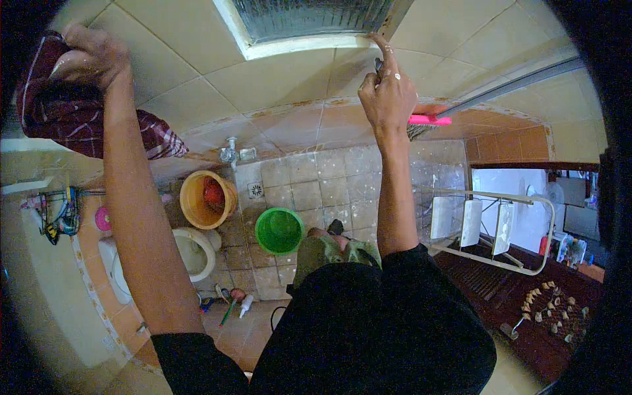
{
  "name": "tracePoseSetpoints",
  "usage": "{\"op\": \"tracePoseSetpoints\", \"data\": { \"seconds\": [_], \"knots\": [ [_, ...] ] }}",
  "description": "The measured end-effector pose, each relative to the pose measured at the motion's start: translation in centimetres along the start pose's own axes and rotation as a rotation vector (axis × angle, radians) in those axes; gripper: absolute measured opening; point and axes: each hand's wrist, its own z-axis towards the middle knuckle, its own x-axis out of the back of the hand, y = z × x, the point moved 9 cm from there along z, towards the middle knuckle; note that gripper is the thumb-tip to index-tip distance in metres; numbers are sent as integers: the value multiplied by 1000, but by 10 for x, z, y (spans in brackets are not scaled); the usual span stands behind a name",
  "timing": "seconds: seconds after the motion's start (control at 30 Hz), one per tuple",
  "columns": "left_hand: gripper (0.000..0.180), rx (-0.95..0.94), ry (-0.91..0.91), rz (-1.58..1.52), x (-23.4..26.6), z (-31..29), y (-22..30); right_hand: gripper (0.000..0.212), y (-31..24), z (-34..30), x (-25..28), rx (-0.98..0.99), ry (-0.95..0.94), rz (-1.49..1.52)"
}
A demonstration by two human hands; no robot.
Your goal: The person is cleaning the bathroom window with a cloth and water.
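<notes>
My left hand (97,58), fingers curled, is raised at the upper left and grips a maroon checked cloth (79,128) that hangs down beside and behind my forearm. My right hand (388,95) is raised against the tiled wall, below the lower right corner of a window (309,16) with a white frame (309,45). Its index finger stretches up to the frame's corner while the other fingers are folded. A small dark, shiny piece shows between thumb and finger; its kind cannot be made out. Whitish specks lie on this hand.
Below stand an orange bucket (191,197) with something red inside, a green bucket (279,230) and a toilet (195,253). A tap (228,151) juts from the wall. A pink-headed broom (431,120) leans at right, near a white stepladder (471,224) by the doorway.
</notes>
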Motion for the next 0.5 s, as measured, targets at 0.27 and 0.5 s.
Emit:
{"op": "tracePoseSetpoints", "data": {
  "seconds": [0.27,0.5],
  "knots": [
    [49,-250,-18,28,-12,38,-65,62,-11,-3,-6,-59,-95,-39],
    [61,-80,36,32,47,10,-20,60,-16,1,14,12,-41,86]
  ]
}}
